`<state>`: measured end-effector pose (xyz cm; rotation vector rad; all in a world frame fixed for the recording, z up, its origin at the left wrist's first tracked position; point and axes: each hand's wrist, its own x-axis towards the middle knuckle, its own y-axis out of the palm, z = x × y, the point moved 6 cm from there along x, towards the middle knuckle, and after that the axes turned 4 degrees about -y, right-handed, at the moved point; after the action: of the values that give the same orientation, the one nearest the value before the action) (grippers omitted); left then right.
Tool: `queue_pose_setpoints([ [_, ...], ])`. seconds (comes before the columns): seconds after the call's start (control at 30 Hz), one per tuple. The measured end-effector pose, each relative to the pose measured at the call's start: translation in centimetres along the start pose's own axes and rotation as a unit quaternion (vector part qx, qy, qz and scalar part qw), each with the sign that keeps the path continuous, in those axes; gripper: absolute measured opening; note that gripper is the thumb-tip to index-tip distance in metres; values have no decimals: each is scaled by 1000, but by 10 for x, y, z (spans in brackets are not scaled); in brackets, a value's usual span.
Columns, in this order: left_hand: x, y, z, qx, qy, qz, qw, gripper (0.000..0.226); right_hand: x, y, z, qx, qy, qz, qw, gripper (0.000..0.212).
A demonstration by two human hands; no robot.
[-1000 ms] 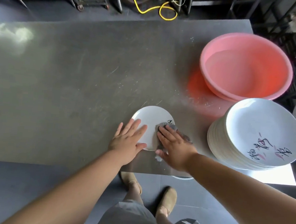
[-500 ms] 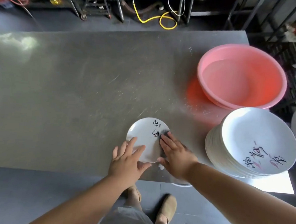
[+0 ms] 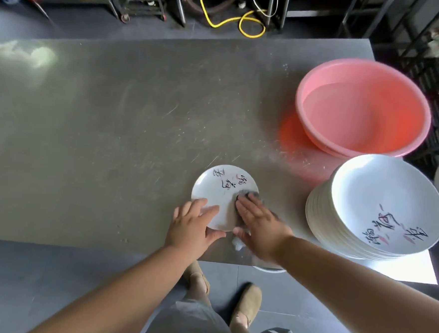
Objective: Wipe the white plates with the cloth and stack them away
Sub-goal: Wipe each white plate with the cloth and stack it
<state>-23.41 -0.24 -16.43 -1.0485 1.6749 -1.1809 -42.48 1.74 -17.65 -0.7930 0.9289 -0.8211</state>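
A small white plate [image 3: 218, 192] with black and pink brush writing lies flat near the steel table's front edge. My left hand [image 3: 192, 225] rests flat on its near left rim, fingers straight. With straight fingers, my right hand [image 3: 257, 226] presses a grey cloth [image 3: 247, 194] onto the plate's right side; most of the cloth is hidden under the hand. A tall stack of larger white plates [image 3: 376, 211] with the same writing stands to the right.
The steel table [image 3: 98, 137] stretches wide to the left and back. A pink plastic basin [image 3: 362, 108] sits at the back right, behind the stack. A small white scrap [image 3: 237, 244] lies by my right thumb. Cables and racks stand beyond the table.
Both hands have slid toward me across the small plate, uncovering its writing. The cloth moved with my right hand from the far right rim to the plate's near right part.
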Motion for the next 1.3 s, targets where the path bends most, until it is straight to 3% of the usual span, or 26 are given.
queue_pose_setpoints([
  [0.17, -7, 8, -16, 17, 34, -47, 998, 57, 0, 5, 3, -15, 56, -12, 998, 81],
  [0.3, -6, 9, -13, -15, -7, -49, 999, 59, -29, 39, 29, -25, 9, 16, 1000, 78],
  [0.4, -6, 8, -8, -12, 9, -76, 997, 56, -20, 27, 14, -38, -5, 3, 999, 73],
  [0.53, -2, 1, 7, -54, 54, -90, 993, 33, 9, -1, -8, -55, 53, -41, 996, 70],
  [0.63, 1, 0, 10, -74, 61, -64, 993, 35, 3, 10, 5, -22, 70, -38, 997, 70],
  [0.83, 0, 1, 12, -53, 15, -73, 996, 53, -25, 19, 22, -47, -42, -71, 995, 68],
  [0.97, -4, 7, 6, -38, 7, -111, 993, 43, -1, -1, -10, -26, 29, -74, 997, 64],
  [1.07, -5, 15, 1, -48, -12, -114, 992, 39, -7, 9, 5, 1, 40, -70, 997, 61],
  [1.2, -4, 17, -3, -81, -59, -86, 991, 35, -36, 13, 34, 52, -22, -114, 992, 39],
  [1.27, -8, 10, -4, -80, -53, -79, 992, 25, -43, -14, 21, 124, 54, -188, 973, 14],
  [1.3, -10, 4, -2, -80, -52, -89, 992, 21, -43, -29, 8, 160, 112, -215, 957, 15],
])
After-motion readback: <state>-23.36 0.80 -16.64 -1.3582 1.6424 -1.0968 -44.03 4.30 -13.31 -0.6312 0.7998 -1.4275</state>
